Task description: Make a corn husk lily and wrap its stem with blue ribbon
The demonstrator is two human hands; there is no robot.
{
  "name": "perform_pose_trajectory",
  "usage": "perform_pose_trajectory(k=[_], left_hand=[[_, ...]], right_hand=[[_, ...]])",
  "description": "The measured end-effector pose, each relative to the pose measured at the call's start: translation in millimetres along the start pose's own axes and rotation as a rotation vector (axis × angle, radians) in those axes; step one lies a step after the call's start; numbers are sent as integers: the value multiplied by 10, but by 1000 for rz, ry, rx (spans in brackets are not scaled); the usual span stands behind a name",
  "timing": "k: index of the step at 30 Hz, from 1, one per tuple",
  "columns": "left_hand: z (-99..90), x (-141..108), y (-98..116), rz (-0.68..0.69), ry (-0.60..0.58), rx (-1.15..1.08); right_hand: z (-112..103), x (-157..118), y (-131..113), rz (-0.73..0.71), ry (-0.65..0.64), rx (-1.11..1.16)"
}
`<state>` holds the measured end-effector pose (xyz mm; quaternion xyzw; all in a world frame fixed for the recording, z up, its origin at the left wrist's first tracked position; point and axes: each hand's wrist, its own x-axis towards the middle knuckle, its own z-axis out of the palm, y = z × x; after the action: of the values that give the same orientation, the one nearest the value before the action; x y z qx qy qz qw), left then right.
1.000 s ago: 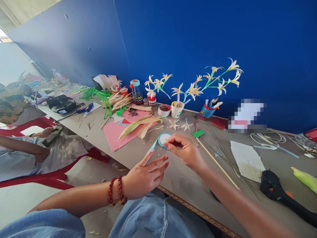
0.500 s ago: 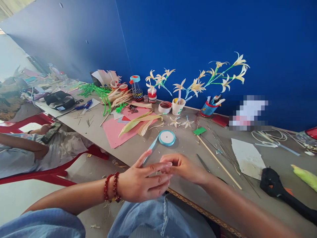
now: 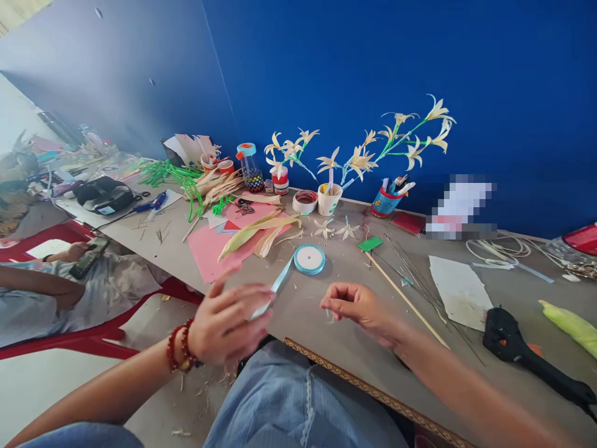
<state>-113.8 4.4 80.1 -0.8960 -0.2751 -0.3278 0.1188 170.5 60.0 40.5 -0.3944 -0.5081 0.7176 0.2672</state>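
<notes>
My left hand [image 3: 233, 320], with red bead bracelets at the wrist, is blurred by motion over the table's front edge, fingers spread. The loose end of a light blue ribbon [image 3: 282, 277] runs from its roll [image 3: 310, 259] down behind these fingers; whether they touch it is unclear. Over the table to the right, my right hand [image 3: 357, 308] is closed in a pinch, with a small pale wisp just below the fingertips, too faint to name. Two pale flowers [image 3: 323, 229] lie beyond the roll, in front of a white cup [image 3: 329, 199] holding flower stems.
A black glue gun [image 3: 506, 336] and a white sheet [image 3: 459, 292] lie at the right. Thin wires and a wooden stick [image 3: 410, 302] are nearer. Corn husks [image 3: 252, 236] rest on pink paper [image 3: 200, 252]. At the left, a seated person holds a phone [image 3: 88, 258].
My hands have come apart: the left moved left and blurred, while the right stayed pinched and shifted slightly right. The view has shifted a little.
</notes>
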Motion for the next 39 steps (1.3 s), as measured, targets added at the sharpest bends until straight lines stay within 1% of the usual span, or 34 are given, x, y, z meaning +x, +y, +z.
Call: perform_pose_trajectory(k=[2,3,4,5,6,8,9,10,12,15,19,22,24,26,32,33,35,37,38,39], left_hand=[[-45,-41,-138,-201,-10,15],[-38,-33,-175,-307,21,-18],[-11,-5,-184,-399,28,-75],[33,40,-164,-454,4,-143],[91,98,-122,-459,-44,-214],[224,232,1,-365,-202,-357],[287,297,62,-316,-254,-442],[342,357,114,-304,-286,-518],[415,453,172,-341,-283,-635],[439,547,161,-459,-269,-738],[412,633,106,-590,-331,-834],[408,691,106,-654,-362,-883],[416,731,118,-650,-373,-909],[432,775,129,-613,-379,-906],[526,881,83,-476,-358,-715],[543,888,59,-457,-343,-701],[572,887,4,-438,-275,-681],[600,866,-46,-460,-204,-665],[618,849,-63,-485,-195,-670],[641,830,-72,-518,-213,-692]], right_hand=[[-107,-52,19,17,40,-33],[-128,-70,29,22,49,-48],[-128,-79,38,24,52,-60],[-111,-81,46,23,50,-69],[-83,-76,54,21,44,-74],[-20,-59,64,13,36,-82],[3,-52,67,8,37,-85],[16,-50,69,1,42,-90],[8,-57,72,-19,64,-98],[-55,-79,79,-47,106,-90],[-129,-69,92,-67,126,-44],[-139,-35,91,-84,101,-17],[-126,-13,82,-96,65,-12],[-96,8,73,-101,18,-10],[1,15,75,-49,-98,21],[-4,1,75,-39,-103,26],[-39,-41,68,-23,-91,31],[-99,-90,53,-18,-61,31],[-129,-112,43,-18,-43,29],[-155,-129,33,-21,-25,26]])
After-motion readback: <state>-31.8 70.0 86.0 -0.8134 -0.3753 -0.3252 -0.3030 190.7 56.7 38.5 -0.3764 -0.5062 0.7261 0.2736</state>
